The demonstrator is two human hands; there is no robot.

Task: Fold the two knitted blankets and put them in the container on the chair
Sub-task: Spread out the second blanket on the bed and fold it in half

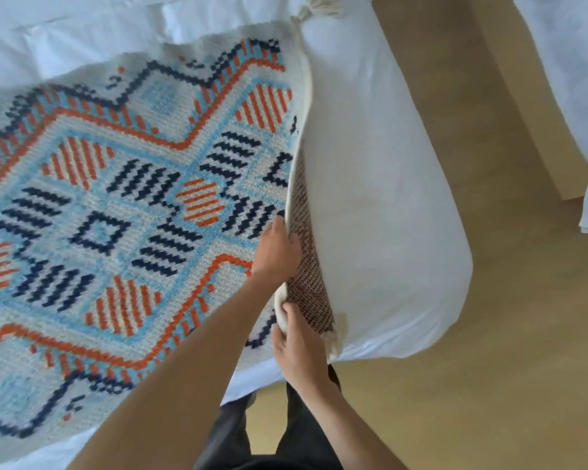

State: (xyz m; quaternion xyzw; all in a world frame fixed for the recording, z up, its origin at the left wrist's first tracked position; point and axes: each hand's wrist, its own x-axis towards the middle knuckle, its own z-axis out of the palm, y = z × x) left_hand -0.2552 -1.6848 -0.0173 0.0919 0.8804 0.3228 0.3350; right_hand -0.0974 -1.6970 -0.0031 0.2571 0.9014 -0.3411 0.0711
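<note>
A person standing at the corner of a white-sheeted bed [387, 198] takes hold of a knitted blanket [116, 205] along its right-hand edge. The blanket, cream with a geometric pattern in orange, light blue and navy, lies spread flat over most of the mattress. Its right edge is lifted and turned up, so that a darker, brownish underside [306, 266] shows.

The left hand [276, 251] grips the raised edge from the patterned side, with its fingers curled over the rim. Just below it the right hand [299, 351] pinches the rolled cream hem near the blanket's near corner, thumb on top. The two hands sit close together on the same edge, one above the other, but do not touch.

At the far corner of the blanket a cream tassel [316, 8] rests on the sheet. The mattress corner beside the lifted edge is bare white sheet. The person's dark trousers [296, 432] show between the forearms at the foot of the view. A tan floor [489, 334] runs to the right of the bed. More white bedding [574, 79] hangs at the upper right, well apart from the blanket.
</note>
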